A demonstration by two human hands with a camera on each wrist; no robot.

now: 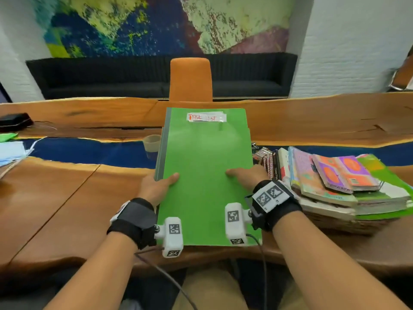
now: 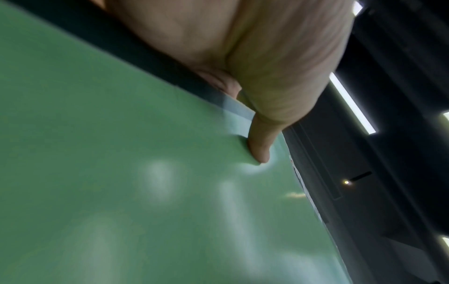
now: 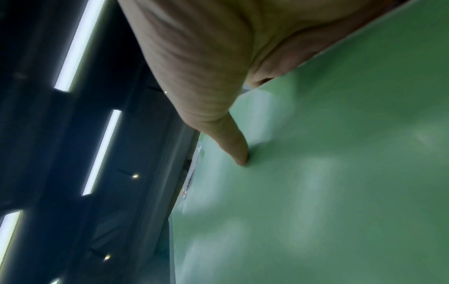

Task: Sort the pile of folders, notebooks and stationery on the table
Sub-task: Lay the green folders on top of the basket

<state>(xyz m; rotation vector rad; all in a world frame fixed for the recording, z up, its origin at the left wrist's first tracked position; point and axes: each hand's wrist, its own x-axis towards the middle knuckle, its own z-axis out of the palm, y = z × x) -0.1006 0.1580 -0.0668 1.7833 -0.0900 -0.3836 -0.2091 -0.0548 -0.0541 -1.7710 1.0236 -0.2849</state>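
Both hands on glossy green folder

We hold a green folder tilted up over the wooden table, both hands gripping its side edges. Left hand has its thumb on the front cover; right hand likewise, its other fingers hidden behind. A white label with red handwriting sits at the folder's 12 o'clock edge. A pile of books and notebooks lies at 3 o'clock of the folder, just beside the right hand. A tan cup stands at 10 o'clock, partly hidden by the folder. An orange chair stands across the table at 12 o'clock.
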